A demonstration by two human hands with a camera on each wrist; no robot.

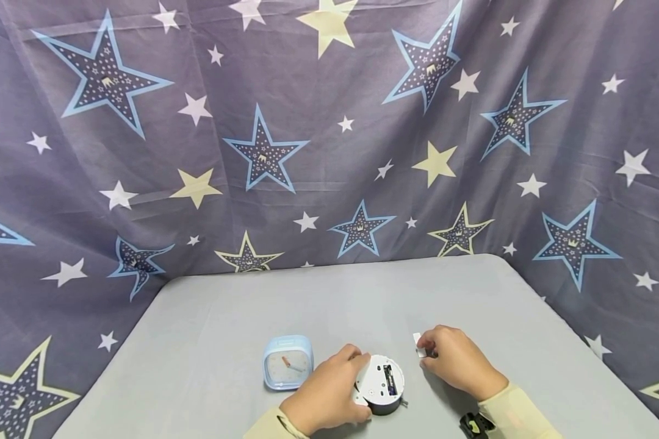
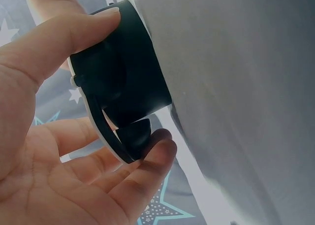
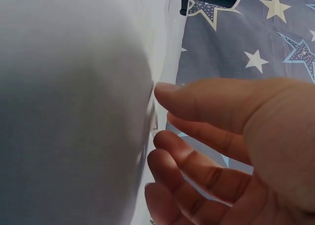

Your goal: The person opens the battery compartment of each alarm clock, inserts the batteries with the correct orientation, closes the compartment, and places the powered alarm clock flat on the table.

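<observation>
My left hand (image 1: 332,387) grips a round clock (image 1: 372,381) with a white back and black sides, lying back up on the table. Its battery slot is uncovered, with a dark battery (image 1: 390,379) inside. In the left wrist view, the thumb presses on the black side (image 2: 123,72) and the fingers are under a small rounded black part (image 2: 135,136). To the right, my right hand (image 1: 458,360) reaches down to a small flat white piece (image 1: 418,343), loosely curled fingertips close by it. In the right wrist view, thumb and fingers are spread apart at the table surface.
A light blue square alarm clock (image 1: 288,363) stands upright just left of my left hand. The grey-covered table (image 1: 329,305) backs onto a star-patterned curtain (image 1: 307,201), which also hangs on both sides. A dark band (image 1: 475,425) is around the right wrist.
</observation>
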